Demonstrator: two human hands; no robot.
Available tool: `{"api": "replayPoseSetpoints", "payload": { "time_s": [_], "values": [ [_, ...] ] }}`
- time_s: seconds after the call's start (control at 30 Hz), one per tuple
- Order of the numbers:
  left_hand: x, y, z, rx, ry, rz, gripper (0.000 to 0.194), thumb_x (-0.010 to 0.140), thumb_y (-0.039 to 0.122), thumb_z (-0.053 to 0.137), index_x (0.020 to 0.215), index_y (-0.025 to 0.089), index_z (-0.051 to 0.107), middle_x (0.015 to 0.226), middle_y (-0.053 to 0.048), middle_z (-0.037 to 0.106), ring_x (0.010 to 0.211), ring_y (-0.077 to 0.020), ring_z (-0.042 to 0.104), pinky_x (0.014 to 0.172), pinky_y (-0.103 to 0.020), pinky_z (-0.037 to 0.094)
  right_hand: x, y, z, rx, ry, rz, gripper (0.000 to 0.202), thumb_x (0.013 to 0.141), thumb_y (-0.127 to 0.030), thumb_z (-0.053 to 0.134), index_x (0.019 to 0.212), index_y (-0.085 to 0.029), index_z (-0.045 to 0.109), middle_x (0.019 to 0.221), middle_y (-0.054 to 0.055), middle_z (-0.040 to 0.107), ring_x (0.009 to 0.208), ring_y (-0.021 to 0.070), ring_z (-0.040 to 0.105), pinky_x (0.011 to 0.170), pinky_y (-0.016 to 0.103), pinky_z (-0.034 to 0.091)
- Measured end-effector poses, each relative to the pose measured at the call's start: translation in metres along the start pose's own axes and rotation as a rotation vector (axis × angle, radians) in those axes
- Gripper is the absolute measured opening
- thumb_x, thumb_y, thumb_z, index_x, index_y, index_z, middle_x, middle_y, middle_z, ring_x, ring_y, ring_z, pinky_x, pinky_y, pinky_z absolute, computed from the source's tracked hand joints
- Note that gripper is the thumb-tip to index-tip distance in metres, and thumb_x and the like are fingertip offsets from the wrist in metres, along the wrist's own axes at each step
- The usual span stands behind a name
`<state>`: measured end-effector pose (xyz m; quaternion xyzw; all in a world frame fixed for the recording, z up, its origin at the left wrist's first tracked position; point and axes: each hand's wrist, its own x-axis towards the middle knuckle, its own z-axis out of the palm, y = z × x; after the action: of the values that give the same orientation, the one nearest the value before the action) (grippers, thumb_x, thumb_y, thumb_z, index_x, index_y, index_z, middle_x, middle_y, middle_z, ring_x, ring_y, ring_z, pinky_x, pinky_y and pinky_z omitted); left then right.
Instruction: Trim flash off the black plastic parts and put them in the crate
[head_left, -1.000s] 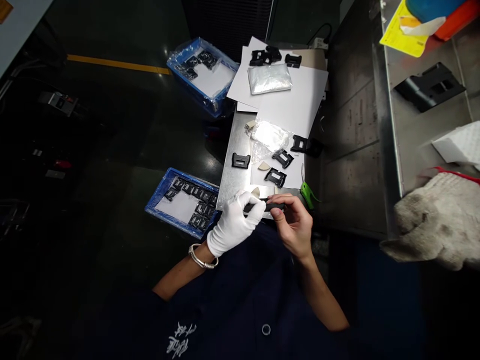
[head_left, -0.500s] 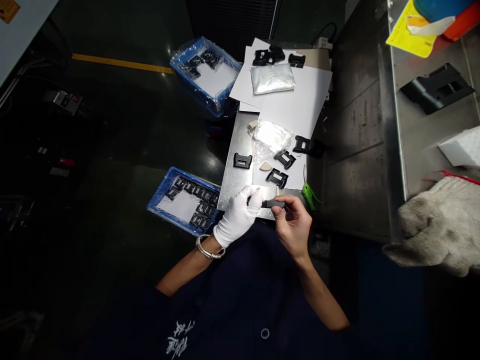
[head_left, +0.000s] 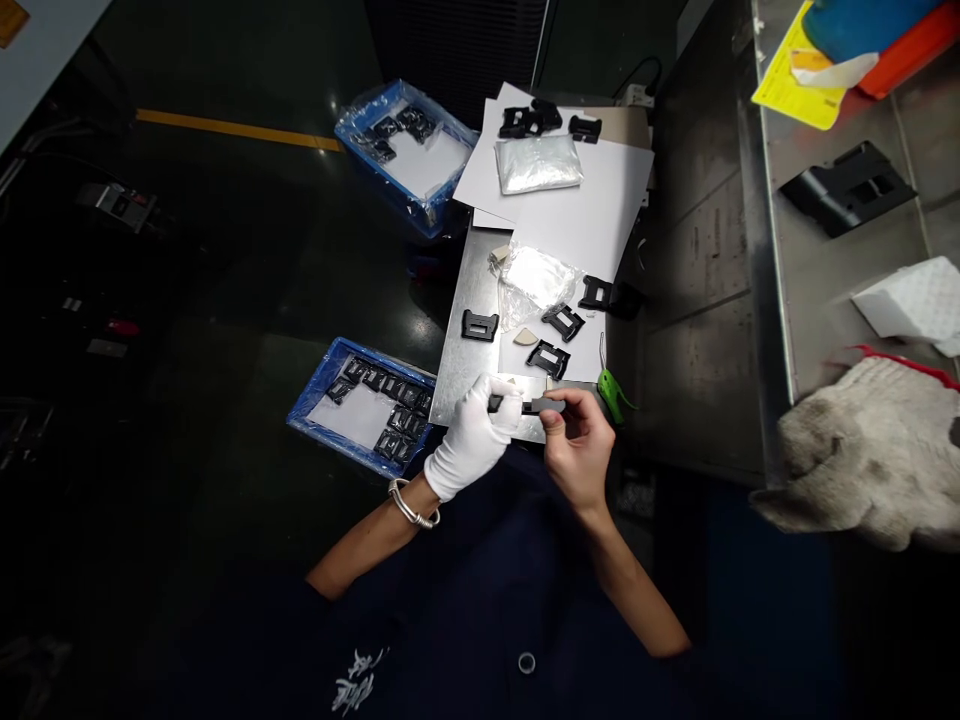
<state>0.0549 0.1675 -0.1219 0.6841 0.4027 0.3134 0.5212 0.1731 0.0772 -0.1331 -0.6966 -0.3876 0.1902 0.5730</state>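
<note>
My left hand [head_left: 475, 436], in a white glove, is closed around one end of a black plastic part [head_left: 528, 406]. My bare right hand [head_left: 579, 440] pinches the other end between thumb and fingers, where a dark grey piece [head_left: 550, 405] shows. Fingers cover much of the part. Just beyond my hands lie a black plastic frame [head_left: 548, 359] and another black frame [head_left: 563, 321]. A third frame [head_left: 479, 325] rests on the bare metal to the left. A beige wedge-shaped piece [head_left: 526, 338] lies near them. To the right is a green-handled tool [head_left: 611, 392] with a thin tip.
A blue bin [head_left: 315, 388] with black frames stands at left, and a second blue bin [head_left: 360, 158] farther back. Clear plastic bags [head_left: 538, 163] lie on white paper [head_left: 622, 180]. The metal shelf [head_left: 810, 270] at right carries a stained glove [head_left: 870, 440] and a black part [head_left: 851, 188].
The whole view has shifted slightly, so things appear a little farther left. Both hands keep hold of the black part, with hardly any change in grip.
</note>
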Motion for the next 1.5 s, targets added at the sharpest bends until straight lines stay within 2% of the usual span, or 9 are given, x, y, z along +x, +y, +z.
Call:
{"api": "replayPoseSetpoints", "payload": {
  "time_s": [0.1, 0.3, 0.53, 0.7, 0.87, 1.0, 1.1, 1.23, 1.5],
  "values": [
    [0.004, -0.002, 0.0, -0.065, 0.074, -0.06, 0.014, 0.097, 0.029, 0.055, 0.09, 0.019, 0.06, 0.082, -0.004, 0.068, 0.075, -0.0165, 0.066, 0.071, -0.03, 0.054, -0.007, -0.001, 0.005, -0.054, 0.0, -0.077, 0.011, 0.095, -0.031, 0.067, 0.102, -0.023, 0.064, 0.094, 0.003, 0.068, 0.087, 0.0197, 0.066, 0.077, 0.033, 0.052],
    [-0.003, 0.001, -0.004, -0.162, 0.011, -0.025, 0.026, 0.103, 0.032, 0.046, 0.121, 0.017, 0.06, 0.088, -0.005, 0.068, 0.076, -0.0155, 0.066, 0.075, -0.03, 0.055, -0.006, -0.002, 0.003, -0.037, -0.003, -0.067, 0.012, 0.095, -0.033, 0.067, 0.101, -0.023, 0.065, 0.093, 0.003, 0.068, 0.088, 0.0208, 0.066, 0.078, 0.034, 0.053],
    [-0.001, 0.001, -0.001, -0.012, 0.12, -0.024, 0.015, 0.095, 0.027, 0.061, 0.107, 0.018, 0.064, 0.09, -0.005, 0.07, 0.078, -0.0156, 0.067, 0.074, -0.029, 0.054, -0.011, -0.003, 0.006, -0.059, -0.004, -0.156, 0.008, 0.094, -0.026, 0.067, 0.101, -0.023, 0.065, 0.093, 0.004, 0.069, 0.089, 0.0206, 0.067, 0.079, 0.035, 0.053],
    [0.004, 0.009, -0.016, -0.085, -0.043, -0.005, 0.031, 0.106, 0.034, 0.041, 0.111, 0.017, 0.066, 0.087, -0.006, 0.069, 0.08, -0.0178, 0.067, 0.076, -0.031, 0.055, -0.005, -0.001, 0.002, 0.032, 0.0, -0.039, 0.015, 0.094, -0.036, 0.07, 0.098, -0.022, 0.067, 0.09, 0.003, 0.068, 0.083, 0.019, 0.066, 0.073, 0.032, 0.053],
    [-0.001, 0.006, -0.028, -0.044, -0.294, 0.009, 0.024, 0.092, 0.042, 0.071, 0.103, 0.02, 0.071, 0.091, -0.004, 0.073, 0.081, -0.0188, 0.069, 0.077, -0.031, 0.057, 0.0, 0.002, -0.004, 0.138, -0.05, -0.004, 0.02, 0.094, -0.041, 0.07, 0.1, -0.022, 0.067, 0.094, 0.005, 0.069, 0.091, 0.0212, 0.068, 0.08, 0.035, 0.056],
    [-0.004, -0.005, -0.032, -0.014, -0.198, 0.039, 0.027, 0.089, 0.043, 0.075, 0.099, 0.019, 0.072, 0.088, -0.004, 0.073, 0.078, -0.0183, 0.068, 0.075, -0.032, 0.058, 0.011, 0.041, -0.001, 0.092, -0.072, 0.015, 0.033, 0.102, -0.049, 0.052, 0.121, -0.022, 0.058, 0.119, 0.011, 0.065, 0.104, 0.0218, 0.068, 0.094, 0.04, 0.055],
    [-0.004, -0.008, -0.038, 0.038, -0.081, 0.045, 0.023, 0.089, 0.039, 0.075, 0.094, 0.017, 0.071, 0.088, -0.005, 0.072, 0.079, -0.0183, 0.068, 0.075, -0.031, 0.057, 0.021, 0.092, 0.017, -0.337, -0.154, 0.266, 0.041, 0.108, -0.043, 0.026, 0.131, -0.018, 0.049, 0.128, 0.015, 0.06, 0.111, 0.0212, 0.064, 0.1, 0.041, 0.052],
    [-0.006, -0.007, -0.048, 0.133, -0.019, 0.064, 0.018, 0.089, 0.035, 0.075, 0.09, 0.018, 0.069, 0.085, -0.004, 0.069, 0.079, -0.0175, 0.066, 0.075, -0.03, 0.055, 0.018, 0.147, 0.06, -0.581, -0.408, 0.459, 0.041, 0.09, -0.034, 0.065, 0.123, -0.01, 0.058, 0.125, 0.023, 0.058, 0.121, 0.036, 0.057, 0.1, 0.052, 0.049],
    [-0.011, -0.01, -0.055, 0.131, 0.069, 0.023, 0.02, 0.086, 0.036, 0.077, 0.09, 0.019, 0.067, 0.088, -0.003, 0.071, 0.081, -0.0177, 0.068, 0.076, -0.03, 0.055, 0.004, 0.168, 0.1, -0.744, -0.482, 0.532, 0.055, 0.091, -0.028, 0.058, 0.14, -0.008, 0.043, 0.139, 0.028, 0.042, 0.13, 0.0423, 0.045, 0.098, 0.053, 0.048]
  ]
}}
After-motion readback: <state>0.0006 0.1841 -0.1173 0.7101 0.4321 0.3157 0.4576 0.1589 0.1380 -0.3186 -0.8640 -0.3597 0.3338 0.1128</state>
